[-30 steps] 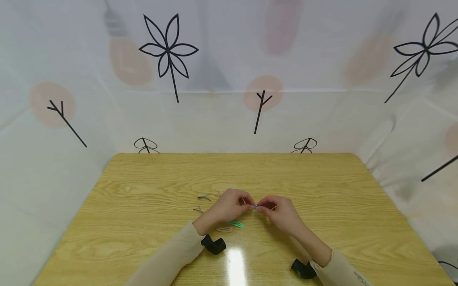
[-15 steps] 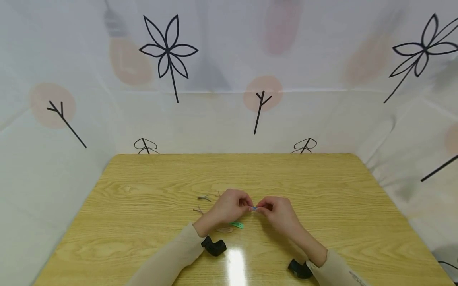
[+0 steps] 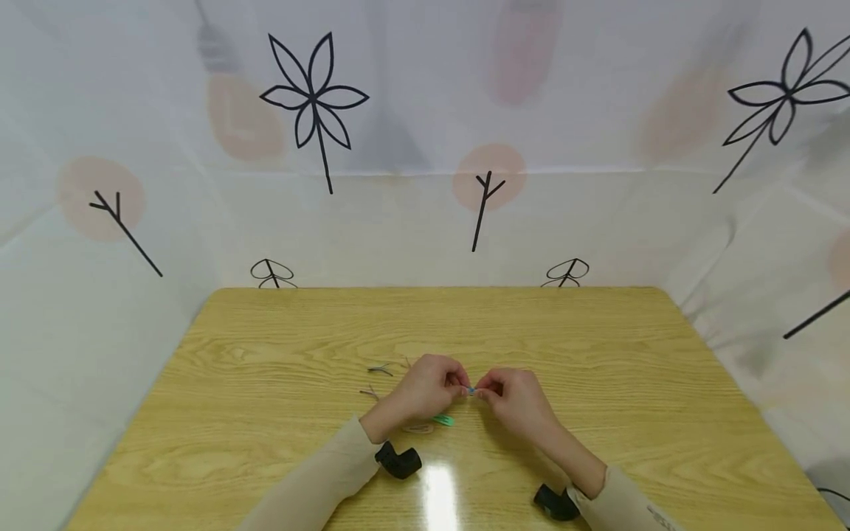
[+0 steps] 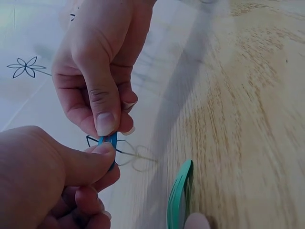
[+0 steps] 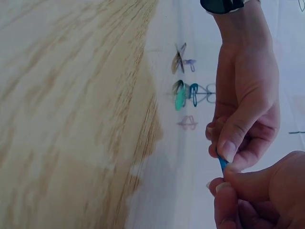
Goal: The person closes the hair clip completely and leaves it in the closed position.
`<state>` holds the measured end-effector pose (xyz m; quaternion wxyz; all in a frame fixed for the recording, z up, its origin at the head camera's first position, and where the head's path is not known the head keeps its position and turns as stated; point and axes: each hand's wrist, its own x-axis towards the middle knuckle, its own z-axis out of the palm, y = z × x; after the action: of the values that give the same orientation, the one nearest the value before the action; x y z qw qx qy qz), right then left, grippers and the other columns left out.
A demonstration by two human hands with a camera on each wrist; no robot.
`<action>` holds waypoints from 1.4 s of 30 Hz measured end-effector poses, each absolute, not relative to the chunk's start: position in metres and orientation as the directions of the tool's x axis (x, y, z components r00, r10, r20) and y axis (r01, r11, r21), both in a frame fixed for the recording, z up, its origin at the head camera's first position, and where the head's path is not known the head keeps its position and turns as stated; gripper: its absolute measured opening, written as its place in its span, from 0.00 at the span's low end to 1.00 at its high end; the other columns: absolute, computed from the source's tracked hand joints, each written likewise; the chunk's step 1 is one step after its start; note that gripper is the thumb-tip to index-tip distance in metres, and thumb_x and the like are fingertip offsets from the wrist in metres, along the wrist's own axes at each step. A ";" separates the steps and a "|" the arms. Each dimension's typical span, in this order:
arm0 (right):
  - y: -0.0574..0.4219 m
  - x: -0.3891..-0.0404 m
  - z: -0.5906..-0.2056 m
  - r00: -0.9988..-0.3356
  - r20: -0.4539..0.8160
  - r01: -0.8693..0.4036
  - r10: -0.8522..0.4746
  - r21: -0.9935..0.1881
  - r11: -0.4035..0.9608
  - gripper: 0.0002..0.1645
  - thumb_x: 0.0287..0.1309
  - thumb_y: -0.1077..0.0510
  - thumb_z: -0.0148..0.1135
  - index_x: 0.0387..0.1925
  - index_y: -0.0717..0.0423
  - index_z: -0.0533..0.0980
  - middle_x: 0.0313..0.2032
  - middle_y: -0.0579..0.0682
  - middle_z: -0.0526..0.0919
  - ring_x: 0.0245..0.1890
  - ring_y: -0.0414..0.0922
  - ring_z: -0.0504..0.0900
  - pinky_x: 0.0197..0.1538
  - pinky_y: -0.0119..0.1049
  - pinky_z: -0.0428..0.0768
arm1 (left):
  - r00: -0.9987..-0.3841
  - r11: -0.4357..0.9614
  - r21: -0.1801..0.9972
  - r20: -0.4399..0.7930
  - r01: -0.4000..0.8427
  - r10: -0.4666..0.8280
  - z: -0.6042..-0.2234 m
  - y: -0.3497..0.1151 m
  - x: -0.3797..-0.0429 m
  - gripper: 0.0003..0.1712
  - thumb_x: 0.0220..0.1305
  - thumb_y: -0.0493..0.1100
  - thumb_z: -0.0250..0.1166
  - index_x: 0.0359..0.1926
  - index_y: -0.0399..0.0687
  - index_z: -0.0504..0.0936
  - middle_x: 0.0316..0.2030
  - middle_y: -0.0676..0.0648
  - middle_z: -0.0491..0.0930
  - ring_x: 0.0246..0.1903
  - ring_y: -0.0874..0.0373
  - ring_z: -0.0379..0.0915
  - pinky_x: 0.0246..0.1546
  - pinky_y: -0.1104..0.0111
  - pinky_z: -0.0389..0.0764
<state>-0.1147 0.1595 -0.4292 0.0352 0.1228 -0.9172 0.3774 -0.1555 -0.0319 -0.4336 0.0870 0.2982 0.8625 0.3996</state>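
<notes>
A small blue hair clip is pinched at both ends, close over the table. My left hand holds one end between thumb and curled forefinger. The other end sits between the thumb and fingertips of my right hand. Fingers cover most of the clip, so only a short blue strip shows in the right wrist view. Just below my left hand lies a green snap hair clip, seen larger in the left wrist view. A beige hair clip lies beside it, partly behind my left wrist.
Two thin, forked dark clips lie on the wooden table left of my left hand. A pinkish clip tip shows behind that hand. Black wrist cameras sit on both forearms. A patterned white cloth surrounds the table.
My right hand and forearm have shifted slightly left and toward me. Both hands keep pinching the blue hair clip, which has come down a little in the head view.
</notes>
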 end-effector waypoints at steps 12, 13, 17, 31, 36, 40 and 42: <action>0.158 -0.119 -0.435 -0.960 0.220 -0.277 -0.173 -0.663 0.695 0.08 0.54 0.66 0.73 0.25 0.52 0.84 0.24 0.39 0.83 0.24 0.35 0.75 0.29 0.32 0.74 | -0.835 0.527 0.725 0.123 0.444 0.536 -0.437 -0.031 -0.157 0.06 0.64 0.37 0.67 0.31 0.52 0.86 0.24 0.61 0.77 0.24 0.69 0.72 0.27 0.74 0.74; 0.159 -0.120 -0.436 -0.961 0.214 -0.273 -0.174 -0.667 0.693 0.08 0.54 0.66 0.73 0.26 0.51 0.84 0.24 0.39 0.83 0.24 0.35 0.76 0.29 0.32 0.75 | -0.836 0.529 0.722 0.123 0.445 0.535 -0.438 -0.031 -0.158 0.06 0.64 0.38 0.67 0.32 0.53 0.86 0.24 0.62 0.77 0.24 0.69 0.72 0.27 0.74 0.74; 0.161 -0.122 -0.440 -0.959 0.204 -0.285 -0.198 -0.676 0.680 0.08 0.55 0.67 0.72 0.28 0.51 0.85 0.27 0.40 0.85 0.26 0.35 0.77 0.31 0.32 0.76 | -0.832 0.529 0.720 0.121 0.449 0.542 -0.443 -0.033 -0.160 0.04 0.65 0.40 0.68 0.33 0.54 0.86 0.25 0.62 0.77 0.25 0.69 0.71 0.28 0.74 0.73; 0.164 -0.120 -0.435 -0.958 0.089 -0.254 -0.272 -0.706 0.661 0.06 0.56 0.67 0.70 0.31 0.54 0.86 0.29 0.42 0.83 0.30 0.38 0.77 0.34 0.33 0.76 | -0.822 0.536 0.748 0.021 0.390 0.569 -0.442 -0.039 -0.161 0.04 0.64 0.39 0.69 0.37 0.53 0.89 0.29 0.61 0.79 0.26 0.67 0.72 0.28 0.72 0.74; 0.165 -0.120 -0.437 -0.951 0.080 -0.264 -0.299 -0.711 0.651 0.03 0.56 0.66 0.71 0.32 0.56 0.85 0.28 0.41 0.83 0.29 0.38 0.77 0.33 0.32 0.76 | -0.814 0.545 0.739 0.008 0.397 0.581 -0.442 -0.039 -0.161 0.04 0.64 0.40 0.70 0.38 0.53 0.89 0.30 0.62 0.79 0.27 0.69 0.73 0.29 0.73 0.75; 0.165 -0.120 -0.438 -0.952 0.072 -0.259 -0.299 -0.713 0.652 0.03 0.55 0.65 0.72 0.32 0.55 0.85 0.29 0.41 0.82 0.29 0.38 0.77 0.33 0.32 0.76 | -0.814 0.548 0.740 -0.003 0.389 0.581 -0.442 -0.040 -0.160 0.04 0.64 0.40 0.70 0.38 0.53 0.90 0.30 0.62 0.80 0.27 0.69 0.73 0.29 0.72 0.75; 0.165 -0.120 -0.438 -0.953 0.067 -0.252 -0.295 -0.716 0.651 0.03 0.56 0.65 0.72 0.31 0.55 0.85 0.29 0.41 0.82 0.29 0.38 0.77 0.33 0.32 0.76 | -0.813 0.545 0.742 -0.001 0.389 0.582 -0.442 -0.040 -0.160 0.04 0.64 0.40 0.70 0.38 0.53 0.90 0.30 0.62 0.80 0.27 0.69 0.73 0.29 0.72 0.75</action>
<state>-0.1199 0.1649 -0.4382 -0.0280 0.1505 -0.9081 0.3898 -0.1601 -0.0399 -0.4416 0.1246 0.2789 0.8701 0.3867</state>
